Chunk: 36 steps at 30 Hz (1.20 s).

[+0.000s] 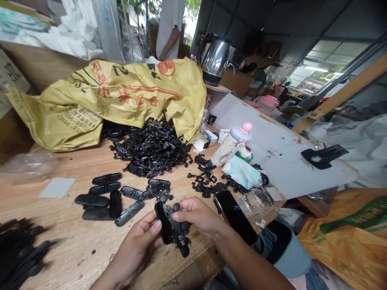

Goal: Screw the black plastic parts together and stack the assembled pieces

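Note:
Near the table's front edge, my left hand [146, 233] is closed on a black oblong plastic plate [164, 223], thumb pressed on its face. Close beside it, my right hand [196, 215] pinches a black knob-ended plastic bracket [181, 237] against the plate. Whether the two are joined cannot be seen. Just beyond my hands lie several loose black oblong plates [130, 212], some hollow side up. Farther back rises a heap of small black plastic parts [151, 147].
A yellow woven sack [145, 88] lies behind the heap. To the right are a phone [236, 217], a water bottle [226, 147], a tissue pack [243, 171] and a clear plastic bowl [255, 201]. Blurred black parts [22, 253] sit at front left. A kettle [214, 60] stands behind.

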Motion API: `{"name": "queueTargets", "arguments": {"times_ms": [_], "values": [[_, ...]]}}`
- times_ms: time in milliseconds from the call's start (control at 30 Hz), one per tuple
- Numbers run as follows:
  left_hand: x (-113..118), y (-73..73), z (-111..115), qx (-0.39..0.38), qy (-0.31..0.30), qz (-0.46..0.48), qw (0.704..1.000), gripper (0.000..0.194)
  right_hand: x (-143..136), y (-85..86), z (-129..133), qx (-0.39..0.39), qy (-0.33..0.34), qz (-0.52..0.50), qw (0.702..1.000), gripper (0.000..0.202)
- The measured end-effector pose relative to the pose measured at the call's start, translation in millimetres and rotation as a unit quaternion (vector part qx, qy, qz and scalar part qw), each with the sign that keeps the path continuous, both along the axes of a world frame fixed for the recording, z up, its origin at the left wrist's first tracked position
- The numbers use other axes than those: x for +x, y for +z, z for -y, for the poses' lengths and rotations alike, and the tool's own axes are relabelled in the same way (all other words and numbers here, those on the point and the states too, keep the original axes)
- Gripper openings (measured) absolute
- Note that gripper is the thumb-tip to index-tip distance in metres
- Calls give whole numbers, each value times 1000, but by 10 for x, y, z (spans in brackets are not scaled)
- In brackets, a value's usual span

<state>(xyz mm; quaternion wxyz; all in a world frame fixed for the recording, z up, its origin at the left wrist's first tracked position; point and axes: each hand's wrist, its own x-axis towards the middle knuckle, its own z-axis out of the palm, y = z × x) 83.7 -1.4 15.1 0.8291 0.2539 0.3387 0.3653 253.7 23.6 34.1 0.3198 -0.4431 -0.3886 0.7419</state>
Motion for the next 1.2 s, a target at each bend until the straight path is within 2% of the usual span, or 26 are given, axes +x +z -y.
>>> {"name": "queueTargets", "arguments": {"times_ms": [400, 733, 900, 1100, 1200], "values": [[-23, 11, -64, -21, -23, 53, 998, 29, 11, 22, -18, 41, 24, 42, 998, 36], [-33, 53, -97, -30, -24, -19, 999, 30, -24, -73, 10, 47, -10, 58, 997, 38], [-23, 40, -68, -8, -50, -31, 998, 29, -34, -84, 2, 42, -47, 115, 991, 44], [16, 24, -61, -15, -55, -39, 998, 27, -68, -191, 33, 90, -45, 141, 985, 41], [42, -40, -84, -5, -26, -75, 997, 24, -116, -217, 69, 103, -17, 152, 983, 35]]}}
